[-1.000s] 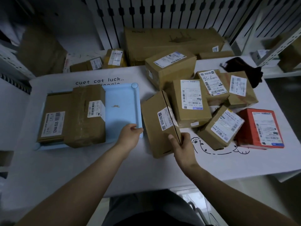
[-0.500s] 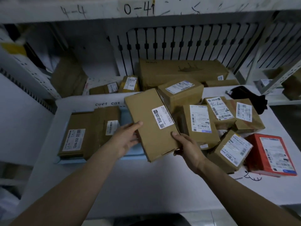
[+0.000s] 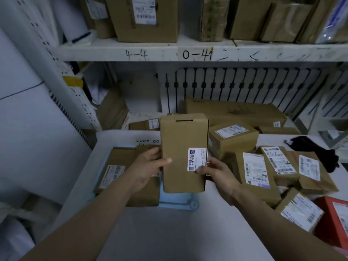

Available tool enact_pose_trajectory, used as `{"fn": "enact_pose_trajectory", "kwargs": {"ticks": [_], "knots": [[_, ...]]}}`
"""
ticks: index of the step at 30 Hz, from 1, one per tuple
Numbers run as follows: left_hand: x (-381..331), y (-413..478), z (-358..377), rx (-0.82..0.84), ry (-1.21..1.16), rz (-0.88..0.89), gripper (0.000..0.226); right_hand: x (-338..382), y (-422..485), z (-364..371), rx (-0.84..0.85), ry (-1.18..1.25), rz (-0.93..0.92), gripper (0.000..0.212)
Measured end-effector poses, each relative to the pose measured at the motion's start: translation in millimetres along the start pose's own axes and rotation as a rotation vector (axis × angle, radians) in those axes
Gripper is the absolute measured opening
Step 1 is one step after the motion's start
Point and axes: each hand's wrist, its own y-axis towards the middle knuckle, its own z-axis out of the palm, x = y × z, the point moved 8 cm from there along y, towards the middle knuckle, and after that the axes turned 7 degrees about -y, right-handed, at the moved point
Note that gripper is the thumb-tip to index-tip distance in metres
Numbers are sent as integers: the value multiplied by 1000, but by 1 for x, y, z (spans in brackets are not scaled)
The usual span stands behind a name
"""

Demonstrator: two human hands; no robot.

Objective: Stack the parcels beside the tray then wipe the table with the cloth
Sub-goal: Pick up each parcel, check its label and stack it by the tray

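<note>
A long brown cardboard parcel is held lengthwise above the light blue tray. My left hand grips its left edge with the thumb on top. My right hand grips its right edge by the white label. Two brown parcels lie in the tray's left part, half hidden by my left hand. Several labelled brown parcels lie heaped on the white table to the right. A red parcel sits at the far right. A black cloth lies behind the heap.
A white shelf marked 4-4 and 0-41 runs overhead and carries boxes. A big flat box and small parcels sit behind the table. A slotted upright stands at the left.
Both hands lifted the long parcel from the table beside the tray, turned it lengthwise and carried it left over the tray. The view tilted up and now shows the shelf.
</note>
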Motion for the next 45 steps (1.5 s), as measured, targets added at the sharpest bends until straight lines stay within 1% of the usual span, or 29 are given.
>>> {"fn": "enact_pose_trajectory", "kwargs": {"ticks": [5, 9, 14, 16, 18, 20, 21, 24, 26, 29, 31, 33, 35, 37, 39, 41, 43, 44, 45], "knots": [[-9, 3, -13, -10, 56, 33, 52, 14, 1, 7, -9, -20, -51, 38], [-14, 4, -15, -22, 81, 63, 53, 22, 5, 4, -41, -89, -91, 34], [-32, 6, -17, -84, 94, 191, 60, 28, 12, -2, -93, -171, -165, 31], [-41, 5, -19, -144, 114, 240, 68, 31, 13, -4, -113, -241, -192, 30], [-47, 4, -25, -214, 131, 267, 84, 36, 11, -7, -141, -305, -213, 31], [-49, 4, -31, -280, 180, 289, 95, 38, 13, -12, -188, -378, -230, 36], [-51, 3, -31, -296, 212, 300, 96, 40, 13, -13, -213, -414, -239, 39], [-55, 3, -28, -315, 327, 350, 93, 46, 12, -15, -311, -538, -278, 40], [-62, 1, -21, -315, 496, 438, 90, 52, 12, -14, -343, -679, -323, 39], [-69, 0, -9, -282, 724, 550, 85, 61, 8, -8, -385, -935, -380, 43], [-69, 1, -1, -258, 857, 577, 79, 66, 4, -2, -377, -1019, -426, 46], [-67, 2, 5, -228, 956, 598, 69, 68, 2, 4, -346, -1063, -463, 46], [-62, 4, 7, -187, 971, 579, 58, 69, 2, 8, -325, -1080, -490, 46], [-58, 5, 4, -162, 936, 536, 51, 70, 0, 7, -346, -1076, -510, 50], [-55, 7, -2, -145, 887, 489, 48, 69, 0, 0, -388, -1013, -498, 61], [-52, 8, -8, -130, 841, 436, 48, 63, 3, -13, -417, -871, -438, 77], [-50, 10, -15, -125, 808, 394, 48, 54, 7, -25, -365, -635, -370, 87], [-49, 11, -18, -124, 800, 378, 47, 49, 10, -29, -324, -529, -335, 87], [-47, 11, -20, -122, 796, 361, 47, 44, 11, -31, -287, -456, -302, 81]]}}
